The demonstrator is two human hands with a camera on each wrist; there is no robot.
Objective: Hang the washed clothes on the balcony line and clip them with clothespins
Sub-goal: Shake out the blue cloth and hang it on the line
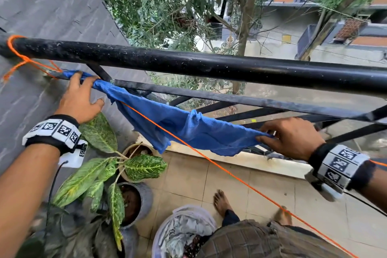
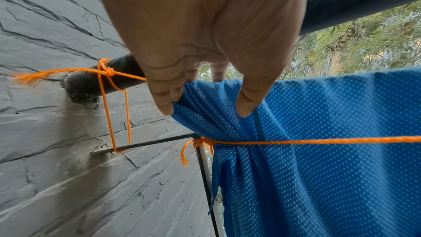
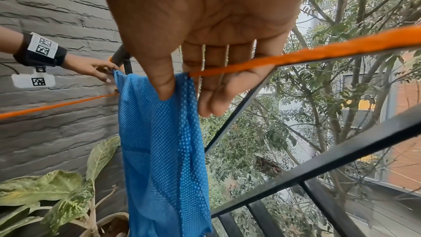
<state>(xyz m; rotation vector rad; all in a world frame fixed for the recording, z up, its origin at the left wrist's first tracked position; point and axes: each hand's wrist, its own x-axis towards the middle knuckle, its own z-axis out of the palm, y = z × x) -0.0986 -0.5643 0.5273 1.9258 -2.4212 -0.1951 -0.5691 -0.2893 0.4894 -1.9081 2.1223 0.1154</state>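
A blue mesh garment (image 1: 184,130) hangs folded over the orange line (image 1: 230,176), which is knotted to the railing by the wall. My left hand (image 1: 92,89) grips the garment's bunched left end close to that knot; in the left wrist view the left hand (image 2: 205,109) has thumb and fingers closed on the blue garment (image 2: 318,150) above the line (image 2: 341,140). My right hand (image 1: 262,134) pinches the garment's right end. In the right wrist view the right hand (image 3: 185,100) has its thumb in front of the garment (image 3: 159,150) and fingers behind, at the line (image 3: 318,53). No clothespin shows.
A thick black railing (image 1: 209,65) with thinner bars runs just beyond the line. A grey stone wall (image 1: 41,6) closes the left side. Potted plants (image 1: 144,165) stand below my left arm. A basket of clothes (image 1: 184,228) sits by my bare foot (image 1: 222,201) on the tiled floor.
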